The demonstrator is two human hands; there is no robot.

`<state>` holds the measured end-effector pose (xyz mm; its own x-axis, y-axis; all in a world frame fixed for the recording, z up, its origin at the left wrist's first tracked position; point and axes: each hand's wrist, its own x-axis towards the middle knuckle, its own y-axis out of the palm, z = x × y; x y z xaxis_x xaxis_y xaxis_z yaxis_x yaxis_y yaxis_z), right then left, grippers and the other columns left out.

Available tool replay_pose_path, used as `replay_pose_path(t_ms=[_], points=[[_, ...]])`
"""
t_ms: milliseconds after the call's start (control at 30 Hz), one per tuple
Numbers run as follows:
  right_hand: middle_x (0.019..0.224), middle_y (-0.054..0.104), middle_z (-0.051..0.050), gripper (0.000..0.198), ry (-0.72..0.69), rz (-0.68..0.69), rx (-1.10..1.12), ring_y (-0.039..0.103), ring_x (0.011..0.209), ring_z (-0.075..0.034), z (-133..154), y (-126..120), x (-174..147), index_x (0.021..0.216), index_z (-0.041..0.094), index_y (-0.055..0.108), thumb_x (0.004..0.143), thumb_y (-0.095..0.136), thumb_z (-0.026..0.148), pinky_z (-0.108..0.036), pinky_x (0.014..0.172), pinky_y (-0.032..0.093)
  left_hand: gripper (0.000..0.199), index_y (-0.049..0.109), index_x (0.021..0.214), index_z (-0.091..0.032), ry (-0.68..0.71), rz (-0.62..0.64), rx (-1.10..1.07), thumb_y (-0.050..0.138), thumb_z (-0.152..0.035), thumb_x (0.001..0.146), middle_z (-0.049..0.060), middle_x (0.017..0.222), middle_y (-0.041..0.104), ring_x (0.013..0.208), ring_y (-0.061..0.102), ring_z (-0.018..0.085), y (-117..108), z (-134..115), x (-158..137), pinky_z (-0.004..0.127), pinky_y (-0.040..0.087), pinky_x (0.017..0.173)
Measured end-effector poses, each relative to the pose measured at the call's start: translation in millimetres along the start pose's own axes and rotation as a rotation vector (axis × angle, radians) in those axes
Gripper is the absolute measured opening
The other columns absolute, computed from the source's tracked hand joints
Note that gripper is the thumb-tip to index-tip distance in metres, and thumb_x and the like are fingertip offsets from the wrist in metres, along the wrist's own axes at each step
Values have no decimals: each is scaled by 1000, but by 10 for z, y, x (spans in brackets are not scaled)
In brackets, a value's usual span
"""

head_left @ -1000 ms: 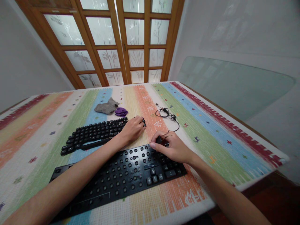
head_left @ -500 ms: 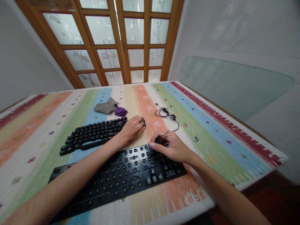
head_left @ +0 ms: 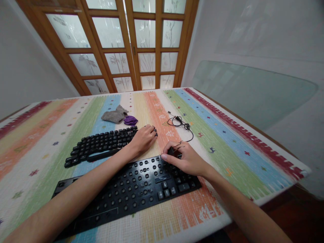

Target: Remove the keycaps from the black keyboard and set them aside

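Observation:
A black keyboard base [head_left: 131,189] lies at an angle on the table, most of its key posts bare. At its right end several keycaps are still mounted. My right hand [head_left: 187,158] is closed above its far right corner, pinching a small black tool [head_left: 171,151] with thin wires sticking out, which looks like a keycap puller. Beyond the base, loose black keycaps [head_left: 101,143] lie in rows. My left hand [head_left: 144,139] reaches across to the right end of these rows, with its fingers curled down on dark keycaps [head_left: 155,132]. Its fingertips are partly hidden.
A coiled black USB cable [head_left: 186,126] lies beyond my right hand. Behind the loose keycaps are a grey cloth [head_left: 113,116] and a crumpled purple cloth [head_left: 130,120]. A striped tablecloth [head_left: 240,148] covers the table, with a glazed wooden door [head_left: 131,50] behind it.

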<state>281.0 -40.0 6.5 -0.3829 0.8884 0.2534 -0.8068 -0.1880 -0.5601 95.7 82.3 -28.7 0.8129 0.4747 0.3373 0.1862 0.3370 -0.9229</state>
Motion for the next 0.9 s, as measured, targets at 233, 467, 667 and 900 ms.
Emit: replay_pose_path(t_ms=[233, 467, 667, 900], points=[[70, 64, 0, 17, -5, -3, 5, 59, 61, -12, 11, 2, 10, 84, 16, 63, 91, 62, 32, -26, 60, 42, 21, 66, 88, -9, -16, -12, 0, 51, -21, 97, 10, 85, 62, 85, 54, 23, -5, 5, -4, 34, 46, 74], [70, 64, 0, 17, 6, 3, 3, 59, 61, -12, 14, 6, 3, 85, 16, 64, 91, 62, 32, -25, 60, 42, 17, 65, 87, -11, 3, -14, -7, 52, -18, 95, 10, 86, 61, 84, 54, 23, -4, 5, 2, 33, 45, 70], [70, 64, 1, 16, 8, -3, 10, 59, 62, -12, 4, 3, 4, 85, 16, 64, 90, 63, 31, -25, 60, 42, 18, 65, 86, -11, 4, -24, -23, 51, -18, 96, 10, 85, 61, 84, 54, 23, 3, 16, 21, 33, 46, 72], [76, 66, -1, 16, 12, -10, 37, 59, 65, -12, 8, -37, 1, 86, 17, 64, 91, 62, 31, -25, 60, 43, 20, 66, 91, -12, -68, -105, -86, 51, -25, 97, 9, 87, 61, 85, 55, 22, -179, 41, -166, 34, 49, 76]])
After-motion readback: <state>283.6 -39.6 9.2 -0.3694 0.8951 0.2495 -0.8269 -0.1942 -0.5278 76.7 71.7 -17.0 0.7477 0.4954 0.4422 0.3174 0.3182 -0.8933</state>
